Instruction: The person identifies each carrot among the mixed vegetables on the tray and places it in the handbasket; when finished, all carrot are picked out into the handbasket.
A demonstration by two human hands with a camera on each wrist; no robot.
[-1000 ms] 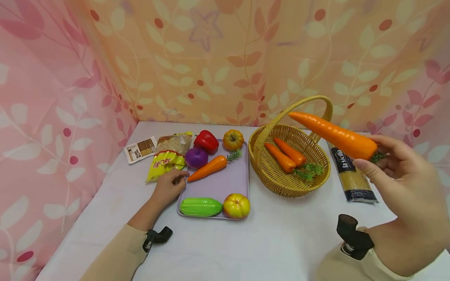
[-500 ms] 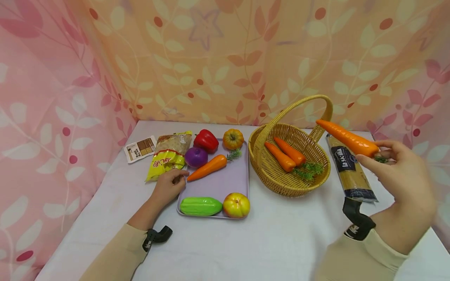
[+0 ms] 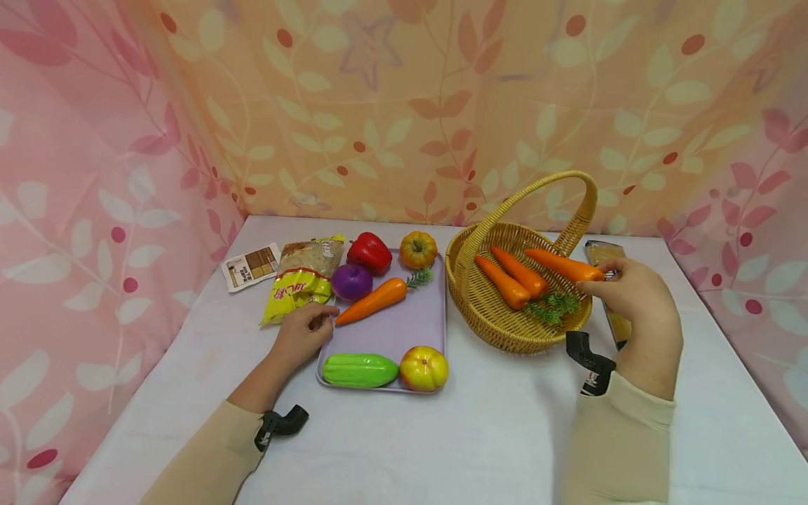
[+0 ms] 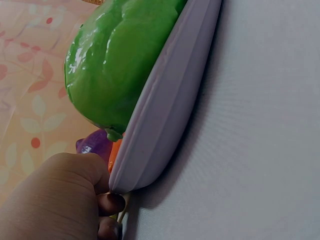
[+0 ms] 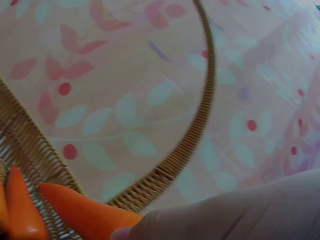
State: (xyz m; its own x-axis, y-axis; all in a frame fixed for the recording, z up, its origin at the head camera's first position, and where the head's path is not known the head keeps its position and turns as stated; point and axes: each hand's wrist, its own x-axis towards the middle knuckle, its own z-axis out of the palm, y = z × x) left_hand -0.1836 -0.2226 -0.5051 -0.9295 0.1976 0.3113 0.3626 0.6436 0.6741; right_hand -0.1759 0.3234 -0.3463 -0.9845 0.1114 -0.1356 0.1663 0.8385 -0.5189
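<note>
In the head view my right hand (image 3: 644, 298) pinches a carrot (image 3: 564, 265) by its leafy end. Its tip points left over the wicker basket (image 3: 499, 338), where two more carrots (image 3: 503, 283) lie with green tops. The right wrist view shows this held carrot (image 5: 85, 210) just inside the basket wall, below the handle (image 5: 197, 125). My left hand (image 3: 304, 333) grips the left rim of a lilac tray (image 3: 391, 337), thumb and fingers at the edge in the left wrist view. Another carrot (image 3: 375, 301) lies on the tray, its tip near my left fingers.
The tray also bears a red pepper (image 3: 370, 254), a purple vegetable (image 3: 352, 283), a small pumpkin (image 3: 419, 250), a green gourd (image 3: 360, 370) and a yellow tomato (image 3: 424, 368). A yellow bag (image 3: 297, 287) and a flat packet (image 3: 252, 268) lie left. A pasta pack (image 3: 618, 324) lies right of the basket.
My right hand has carried the carrot left and down, from over the pasta pack to the basket's right side. The left hand and tray have stayed in place.
</note>
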